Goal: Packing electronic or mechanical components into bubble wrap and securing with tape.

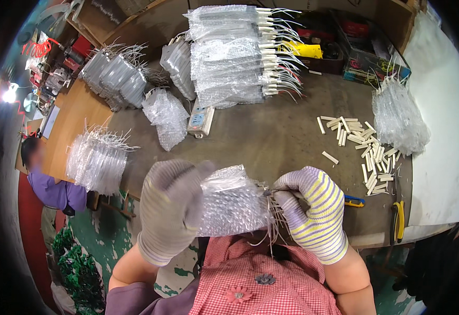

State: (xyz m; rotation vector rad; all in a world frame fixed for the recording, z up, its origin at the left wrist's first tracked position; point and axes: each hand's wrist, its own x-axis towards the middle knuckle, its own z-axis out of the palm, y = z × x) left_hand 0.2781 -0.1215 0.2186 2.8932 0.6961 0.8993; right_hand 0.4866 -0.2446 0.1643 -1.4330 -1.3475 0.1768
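Bubble-wrapped bundle (pixel 232 202) between hands | left hand (pixel 169 207) grips wrap | right hand (pixel 313 210) pinches wire ends (pixel 274 218)

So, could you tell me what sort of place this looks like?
Probably a small assembly or packing workshop: stacks of bubble-wrapped wired parts cover the workbench, loose white sleeves lie nearby, and gloved hands hold another wrapped bundle.

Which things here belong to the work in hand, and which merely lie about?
In the work:
left hand and right hand, gripping the bubble-wrapped bundle
stacked wrapped bundles
small white tubes

Lying about:
power strip
yellow-handled pliers
blue-and-yellow cutter
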